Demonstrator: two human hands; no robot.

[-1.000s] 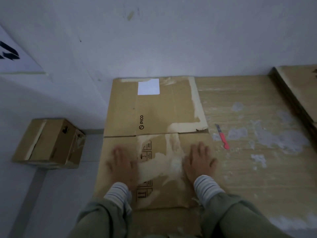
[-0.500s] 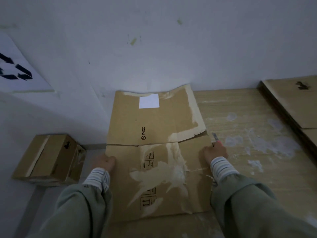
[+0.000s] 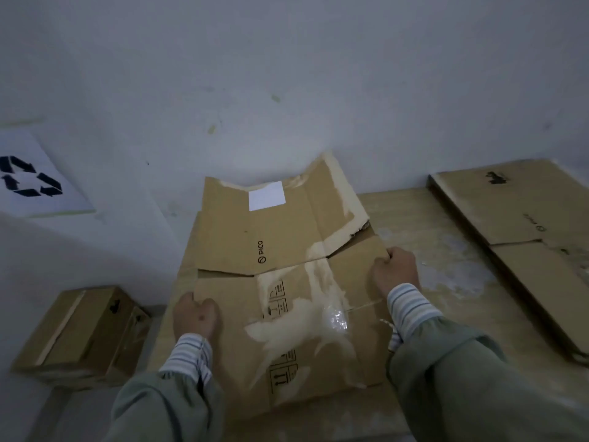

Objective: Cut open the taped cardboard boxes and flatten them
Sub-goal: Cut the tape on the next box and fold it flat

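- Against the pale wall [image 3: 287, 74] I see a wooden floor surface [image 3: 446, 282], blotched with whitish patches, on which the flattened box [image 3: 287, 250] lies.
- Left of the flattened box, on lower grey flooring, a sealed box [image 3: 83, 333] sits with tape along its top.
- Above and left of that sealed box, a white sheet bearing a recycling sign [image 3: 30, 177] is fixed to the wall.
- Right of the flattened box, well apart from it, a stack of flat cardboard [image 3: 522, 237] rests on the wood.
- The flattened box carries a white label [image 3: 266, 196] near its far edge, a PICO mark, and torn pale strips; its far right corner lifts off the floor toward the wall.
- My left hand [image 3: 196, 317] grips the flattened box's left edge, fingers curled round it.
- My right hand [image 3: 395, 269] grips its right edge likewise, fingers curled under; whether anything else is in that hand I cannot tell.
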